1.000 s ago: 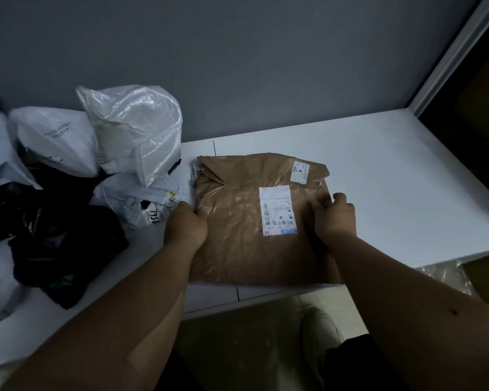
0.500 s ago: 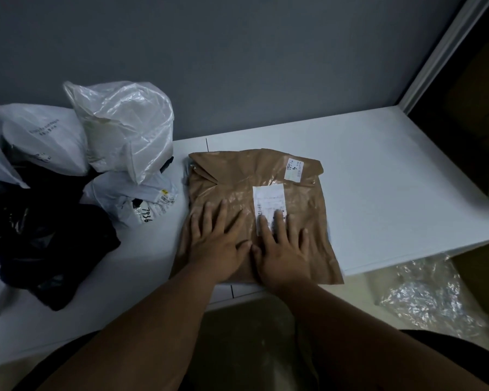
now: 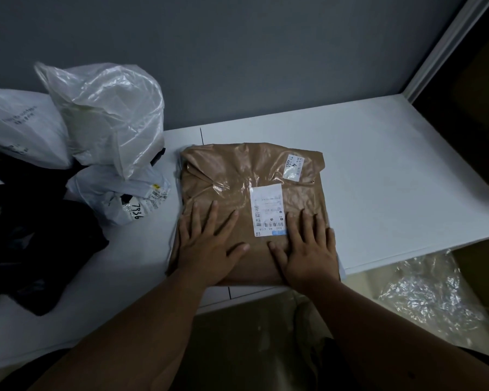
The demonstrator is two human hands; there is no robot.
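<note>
L hand [image 3: 209,251], R hand [image 3: 308,253] spread wider on parcel [image 3: 237,170]; sticker [image 3: 293,167]: 4.

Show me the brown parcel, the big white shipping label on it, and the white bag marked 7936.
brown parcel [image 3: 232,176]: head view, glossy wrap in its upper half.
white shipping label [image 3: 268,208]: head view, middle of the printed sheet.
white bag marked 7936 [image 3: 105,190]: head view, crinkled plastic left of the number.

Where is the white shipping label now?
Head view: the shipping label lies on the brown parcel, right of centre, between the small sticker and the right hand.
</note>
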